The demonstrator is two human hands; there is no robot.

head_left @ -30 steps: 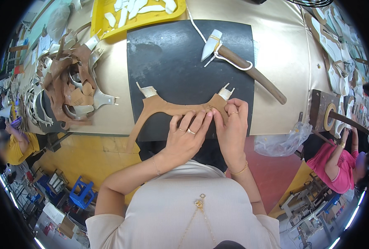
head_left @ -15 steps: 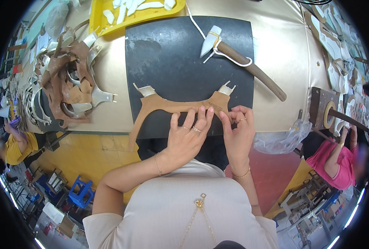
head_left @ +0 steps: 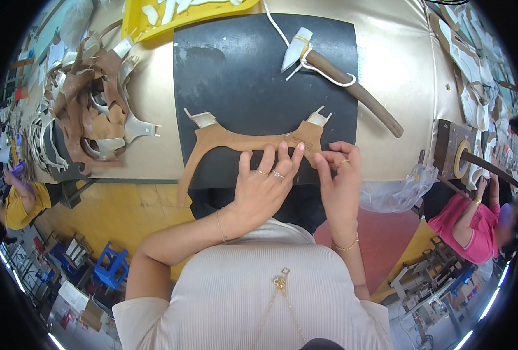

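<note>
A curved tan leather-like cut piece point(head_left: 215, 140), with a pale strapped tab at each of its two upper corners, lies on a black mat point(head_left: 235, 81). My left hand point(head_left: 263, 189) rests with fingers spread, its fingertips pressing the piece's middle and right part. At the piece's lower right end, my right hand point(head_left: 340, 184) pinches the edge between thumb and index finger. Beyond my right hand a hammer point(head_left: 352, 87) lies on the mat and the table, its wooden handle tied with white cord. Part of the piece's right end is hidden by my fingers.
Brown and white cut pieces point(head_left: 93, 111) are heaped at the left. A yellow tray point(head_left: 136, 29) holds white strips at the back. A clear plastic bag point(head_left: 399, 189) hangs at the right front edge, beside a dark wooden block point(head_left: 445, 146). People sit at both sides.
The view has shifted slightly, so the table things appear a little higher. My right hand's fingers have moved slightly at the piece's edge; my left hand stays on the piece.
</note>
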